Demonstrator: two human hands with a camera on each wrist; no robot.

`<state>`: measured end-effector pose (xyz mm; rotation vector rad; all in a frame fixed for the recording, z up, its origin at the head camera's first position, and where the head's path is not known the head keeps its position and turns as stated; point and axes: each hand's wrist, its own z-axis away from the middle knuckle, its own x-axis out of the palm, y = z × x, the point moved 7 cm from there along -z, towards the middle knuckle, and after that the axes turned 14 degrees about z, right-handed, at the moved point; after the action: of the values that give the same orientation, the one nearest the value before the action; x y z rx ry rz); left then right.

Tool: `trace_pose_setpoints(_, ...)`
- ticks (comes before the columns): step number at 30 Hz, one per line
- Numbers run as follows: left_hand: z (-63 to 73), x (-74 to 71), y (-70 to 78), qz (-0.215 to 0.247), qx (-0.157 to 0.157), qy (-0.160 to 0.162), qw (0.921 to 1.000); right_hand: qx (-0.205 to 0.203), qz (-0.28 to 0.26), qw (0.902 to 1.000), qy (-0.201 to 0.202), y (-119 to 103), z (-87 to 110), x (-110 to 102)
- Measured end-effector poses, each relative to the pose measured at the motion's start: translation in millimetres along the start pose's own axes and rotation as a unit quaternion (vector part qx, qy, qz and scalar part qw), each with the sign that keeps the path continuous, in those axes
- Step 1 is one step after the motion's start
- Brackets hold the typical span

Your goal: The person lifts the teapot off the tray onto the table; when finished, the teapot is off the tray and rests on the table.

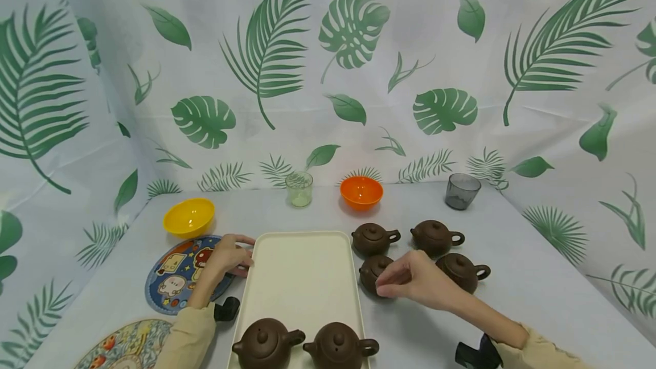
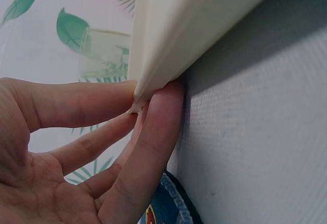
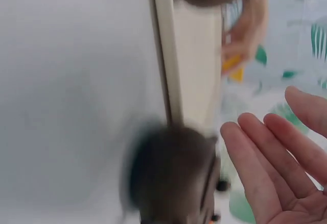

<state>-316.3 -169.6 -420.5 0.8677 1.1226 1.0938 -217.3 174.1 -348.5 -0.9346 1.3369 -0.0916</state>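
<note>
My left hand (image 1: pixel 233 255) pinches the left rim of a cream tray (image 1: pixel 304 278); in the left wrist view its thumb and fingers meet on the tray edge (image 2: pixel 166 45). Two dark brown teapots, a left one (image 1: pixel 263 346) and a right one (image 1: pixel 338 347), stand on the tray's near end. My right hand (image 1: pixel 417 281) is over a brown teapot (image 1: pixel 373 271) on the table, just right of the tray. In the right wrist view its fingers (image 3: pixel 273 157) are extended, with nothing between them and the thumb, beside a blurred teapot (image 3: pixel 176 173).
More brown teapots stand right of the tray, such as one at the back (image 1: pixel 434 238). Behind are a green glass (image 1: pixel 299 189), an orange bowl (image 1: pixel 361 193) and a grey glass (image 1: pixel 462 192). At left lie a yellow bowl (image 1: pixel 188 218), a blue round mat (image 1: pixel 164 278) and a patterned mat (image 1: pixel 120 349).
</note>
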Motion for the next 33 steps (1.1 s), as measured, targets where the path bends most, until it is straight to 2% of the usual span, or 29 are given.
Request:
trace_pose_setpoints(7, -0.1, 1.0, 0.4, 0.011, 0.002, -0.001, 0.9999, -0.006, -0.093, 0.9933, -0.068, -23, 17.4, 39)
trace_pose_setpoints(11, -1.9, 1.4, 0.0, 0.007, -0.001, 0.000, 1.0000, -0.002, -0.109, 0.9906, -0.082, -30, 24.5, 52)
trace_pose_setpoints(13, -2.2, 1.1, 0.0, 0.004, -0.003, 0.000, 1.0000, -0.004, -0.102, 0.9920, -0.075, -31, 25.8, 56)
trace_pose_setpoints(19, -2.5, 0.0, -1.5, 0.001, -0.008, 0.004, 1.0000, -0.049, -0.041, 0.9973, -0.035, -36, 26.2, 65)
trace_pose_setpoints(25, -1.1, 0.4, -0.9, 0.005, -0.001, -0.002, 1.0000, -0.038, -0.027, 0.9987, -0.021, -33, 25.9, 68)
trace_pose_setpoints(30, 0.1, 0.4, 0.2, 0.007, 0.005, -0.005, 1.0000, -0.098, 0.011, 0.9946, 0.033, -40, 29.6, 62)
trace_pose_setpoints(33, -0.7, 0.6, -0.3, 0.006, 0.002, -0.004, 1.0000, -0.103, -0.005, 0.9936, 0.046, -38, 31.8, 55)
